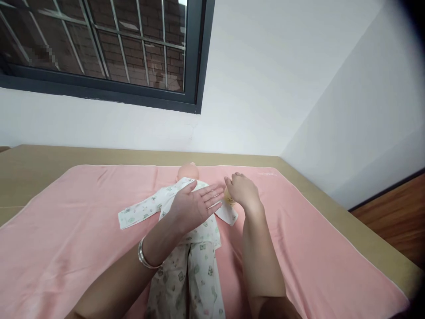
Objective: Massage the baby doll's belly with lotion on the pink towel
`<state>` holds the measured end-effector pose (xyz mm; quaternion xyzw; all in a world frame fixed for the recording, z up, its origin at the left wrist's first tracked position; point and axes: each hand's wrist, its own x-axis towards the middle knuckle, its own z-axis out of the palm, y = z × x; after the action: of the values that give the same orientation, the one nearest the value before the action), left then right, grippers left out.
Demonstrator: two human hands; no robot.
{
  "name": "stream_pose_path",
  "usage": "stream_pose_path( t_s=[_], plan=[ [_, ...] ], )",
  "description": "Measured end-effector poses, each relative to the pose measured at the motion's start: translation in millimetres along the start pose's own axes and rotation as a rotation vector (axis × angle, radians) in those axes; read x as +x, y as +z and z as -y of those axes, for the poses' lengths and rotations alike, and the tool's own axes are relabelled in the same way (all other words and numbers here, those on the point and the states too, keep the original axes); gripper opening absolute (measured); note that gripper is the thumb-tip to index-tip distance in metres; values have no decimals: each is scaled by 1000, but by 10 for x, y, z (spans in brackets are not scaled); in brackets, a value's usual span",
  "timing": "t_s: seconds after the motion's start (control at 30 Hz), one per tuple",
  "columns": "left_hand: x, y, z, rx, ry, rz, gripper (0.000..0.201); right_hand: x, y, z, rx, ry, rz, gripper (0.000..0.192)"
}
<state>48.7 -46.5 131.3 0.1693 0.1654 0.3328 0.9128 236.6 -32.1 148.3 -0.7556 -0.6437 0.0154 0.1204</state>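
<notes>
A doll (187, 172) lies on its back in white long-sleeved clothes (202, 232) printed with small animals. My left hand (194, 206) is above the doll's chest, palm turned up, fingers stretched out and thumb apart; it holds nothing. Bracelets circle that wrist. To its right, my right hand (244, 190) is over the doll's sleeve on that side, back of the hand towards me and fingers curled. A small yellow thing (229, 197) with dark marks shows just beside the curled fingers. Whether this hand grips it, I cannot tell, because the fingertips are hidden.
Under the doll, a pink blanket (83, 239) with a pale edge spreads over a light wood-coloured surface (49, 155). White walls (245, 88) rise behind and at the right. A dark-framed window (195, 57) with bars is at upper left, and a brown wooden panel (398, 212) at right.
</notes>
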Motion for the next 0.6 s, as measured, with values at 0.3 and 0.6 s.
stream_pose_path(
  t_s=[0.3,0.6],
  plan=[
    [-516,158,-279,-7,157,-131,59,-36,-16,-26,93,18,55,50],
    [-743,184,-343,-38,196,-78,60,-623,-242,264,400,-234,-122,55]
  ],
)
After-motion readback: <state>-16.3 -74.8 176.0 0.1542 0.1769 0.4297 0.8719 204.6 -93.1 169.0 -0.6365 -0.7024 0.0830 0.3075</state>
